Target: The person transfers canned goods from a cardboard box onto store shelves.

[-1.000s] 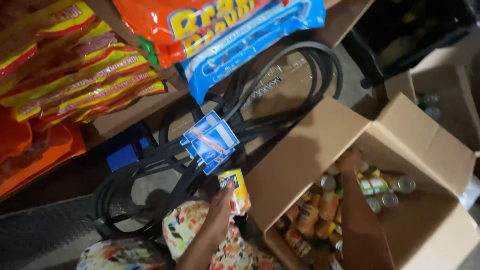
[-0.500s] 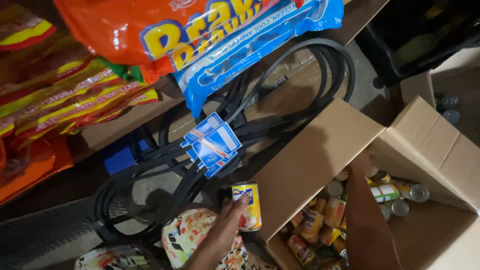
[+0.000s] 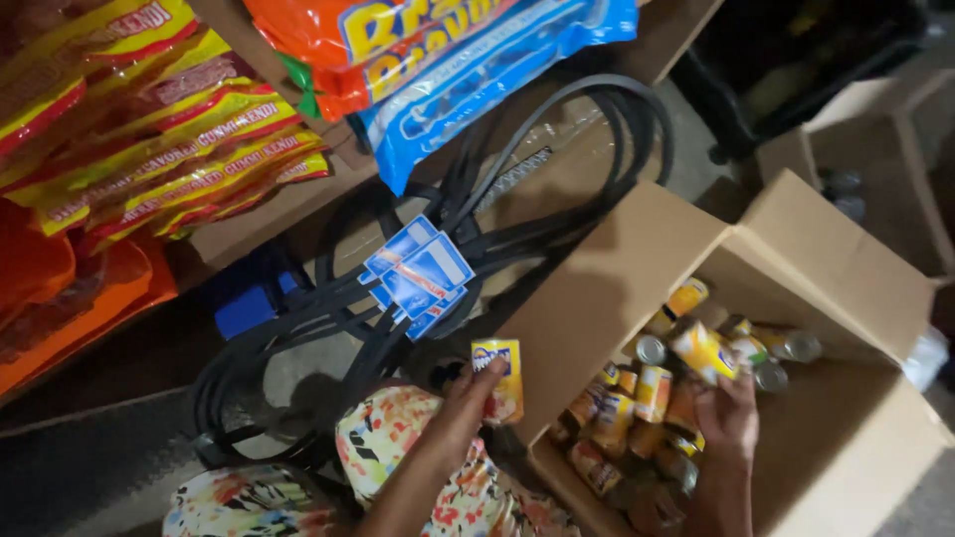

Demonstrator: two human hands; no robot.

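The left hand [image 3: 468, 403] grips a yellow can [image 3: 497, 381] above a floral-clad knee, beside the open cardboard box [image 3: 846, 447]. The right hand [image 3: 726, 418] lifts another yellow can [image 3: 704, 352] over the cans inside. Black belts [image 3: 477, 229] hang behind.

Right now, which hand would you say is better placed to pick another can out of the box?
Probably the right hand: it is already over the cans in the cardboard box, though holding one. The left hand holds a can outside.

The scene is being viewed steeply downward from one head-worn camera, at close range, with an open cardboard box [image 3: 796, 298] being framed toward the lower right.
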